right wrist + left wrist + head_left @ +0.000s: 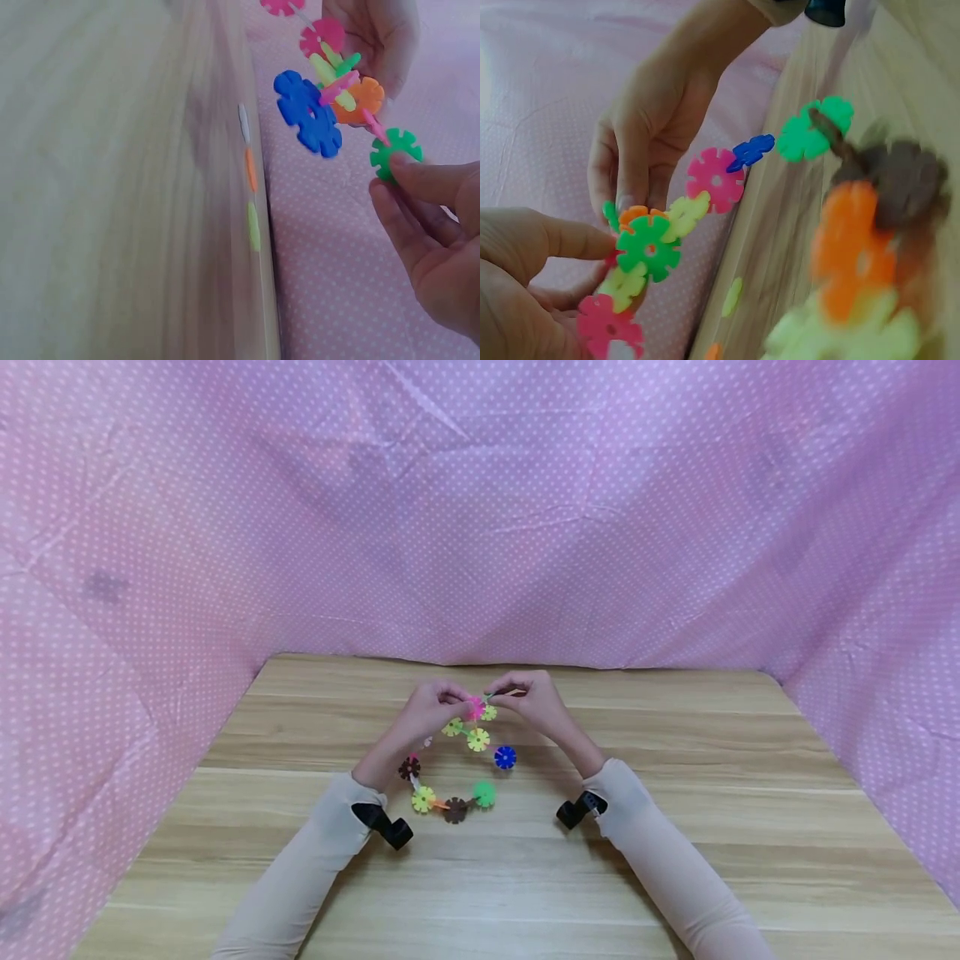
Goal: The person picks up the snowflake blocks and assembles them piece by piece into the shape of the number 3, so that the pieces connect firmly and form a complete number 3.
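Note:
A chain of notched plastic snowflake discs, joined by their slots, hangs between both hands over the table. My left hand [431, 714] pinches it at the pink snowflake disc [476, 708]. Thumb and fingers of my right hand [534, 697] grip a green snowflake disc [396, 154], which joins through a pink one to an orange snowflake disc [367, 97]. Below the hands hang yellow discs [478, 740] and a blue disc [506, 757]. The chain curves nearer me through a brown disc [454, 811] to a bright green disc [484, 794]. My left fingertips are partly hidden in the left wrist view.
The wood-grain table [637, 877] extends around the hands, with a pink dotted cloth [480, 527] hanging behind and at both sides. A black wrist camera [386, 827] sits on the left sleeve, another camera [577, 810] on the right.

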A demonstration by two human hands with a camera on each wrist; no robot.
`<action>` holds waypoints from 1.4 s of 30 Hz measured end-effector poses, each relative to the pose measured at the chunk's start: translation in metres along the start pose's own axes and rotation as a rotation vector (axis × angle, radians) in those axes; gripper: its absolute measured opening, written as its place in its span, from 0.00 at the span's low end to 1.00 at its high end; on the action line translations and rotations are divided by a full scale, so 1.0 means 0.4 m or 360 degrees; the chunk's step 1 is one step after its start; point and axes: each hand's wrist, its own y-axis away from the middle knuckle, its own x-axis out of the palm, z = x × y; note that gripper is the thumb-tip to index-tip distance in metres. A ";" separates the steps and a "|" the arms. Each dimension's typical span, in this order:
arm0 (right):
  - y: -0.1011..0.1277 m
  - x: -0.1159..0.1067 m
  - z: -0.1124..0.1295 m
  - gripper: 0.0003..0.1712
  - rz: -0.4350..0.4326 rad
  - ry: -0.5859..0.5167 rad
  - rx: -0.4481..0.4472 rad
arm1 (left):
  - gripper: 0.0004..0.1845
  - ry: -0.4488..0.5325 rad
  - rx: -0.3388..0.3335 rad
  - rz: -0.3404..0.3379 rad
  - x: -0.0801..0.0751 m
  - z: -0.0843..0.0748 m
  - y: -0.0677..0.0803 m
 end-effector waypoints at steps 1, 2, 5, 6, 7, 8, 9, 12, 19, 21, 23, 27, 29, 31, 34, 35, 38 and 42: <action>-0.001 -0.003 -0.002 0.06 0.0018 0.0001 0.0004 | 0.09 -0.0017 -0.0035 0.0012 0.004 -0.001 0.001; -0.002 -0.006 -0.006 0.06 0.0035 -0.0005 0.0004 | 0.09 -0.0028 -0.0068 0.0033 0.006 -0.002 0.002; -0.004 -0.013 -0.014 0.07 0.0088 -0.0036 -0.0010 | 0.12 -0.0034 -0.0098 0.0159 0.004 -0.003 0.003; -0.004 -0.014 -0.015 0.07 0.0102 -0.0049 -0.0014 | 0.13 -0.0037 -0.0089 0.0208 0.001 -0.003 0.002; -0.004 -0.014 -0.015 0.07 0.0114 -0.0064 -0.0016 | 0.14 -0.0040 -0.0084 0.0258 -0.002 -0.002 0.001; -0.004 -0.014 -0.016 0.08 0.0121 -0.0080 -0.0016 | 0.16 -0.0042 -0.0078 0.0303 -0.006 -0.001 -0.001; -0.004 -0.013 -0.016 0.07 0.0127 -0.0088 -0.0017 | 0.17 -0.0044 -0.0070 0.0347 -0.010 0.001 -0.002; -0.005 -0.010 -0.015 0.07 0.0132 -0.0099 -0.0025 | 0.21 -0.0089 -0.0071 0.0420 -0.021 0.004 -0.007; -0.006 -0.001 -0.004 0.08 0.0161 -0.0122 0.0005 | 0.24 0.0008 -0.0081 0.0520 -0.044 0.013 -0.015; -0.006 -0.001 -0.001 0.08 0.0179 -0.0122 0.0012 | 0.24 0.0031 -0.0075 0.0537 -0.048 0.012 -0.014; -0.008 -0.002 -0.002 0.08 0.0192 -0.0100 0.0013 | 0.24 0.0035 -0.0062 0.0549 -0.052 0.010 -0.012; -0.015 -0.013 -0.004 0.07 0.0198 0.0000 0.0014 | 0.24 0.0029 -0.0042 0.0550 -0.057 0.013 -0.014; -0.019 -0.023 -0.003 0.07 0.0210 0.0055 0.0020 | 0.23 0.0023 -0.0041 0.0544 -0.059 0.013 -0.015; -0.024 -0.033 -0.005 0.07 0.0238 0.0096 0.0032 | 0.22 0.0021 -0.0045 0.0531 -0.060 0.015 -0.017; -0.032 -0.044 -0.010 0.09 0.0313 0.0148 0.0049 | 0.21 0.0040 -0.0056 0.0509 -0.062 0.019 -0.018; -0.035 -0.047 -0.014 0.10 0.0341 0.0169 0.0064 | 0.21 0.0046 -0.0064 0.0498 -0.063 0.020 -0.019; -0.045 -0.051 -0.031 0.12 0.0444 0.0237 0.0103 | 0.20 0.0071 -0.0071 0.0488 -0.064 0.026 -0.021; -0.058 -0.048 -0.061 0.14 0.0588 0.0306 0.0159 | 0.20 0.0097 -0.0061 0.0499 -0.066 0.034 -0.026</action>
